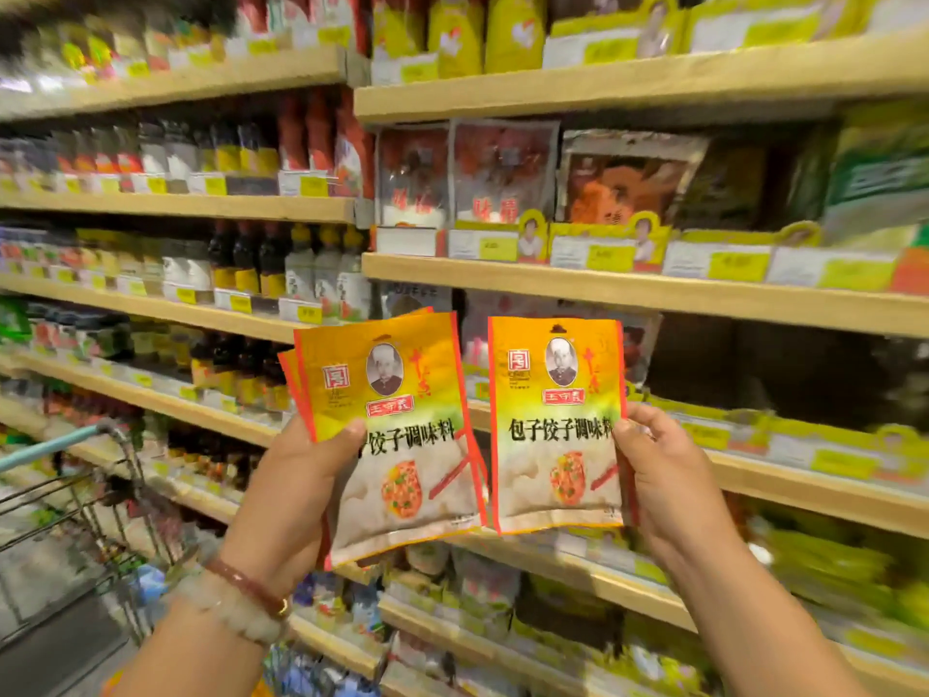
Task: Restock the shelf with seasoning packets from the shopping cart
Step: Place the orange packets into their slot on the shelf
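Two hands are gripping packets before the shelf (653, 289): left hand (296, 490) a stack (402, 445), right hand (663, 475) one packet (555, 425).

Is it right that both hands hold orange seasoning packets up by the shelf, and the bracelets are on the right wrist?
Not quite. The head view shows the bracelets on the left wrist. The left hand and right hand do each hold orange seasoning packets up by the shelf.

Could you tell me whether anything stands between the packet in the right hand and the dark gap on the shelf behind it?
Nothing visible does. The right hand holds one packet up in front of the shelf, and the dark gap lies just to its right, open at the front. The left hand grips its stack off to the side.
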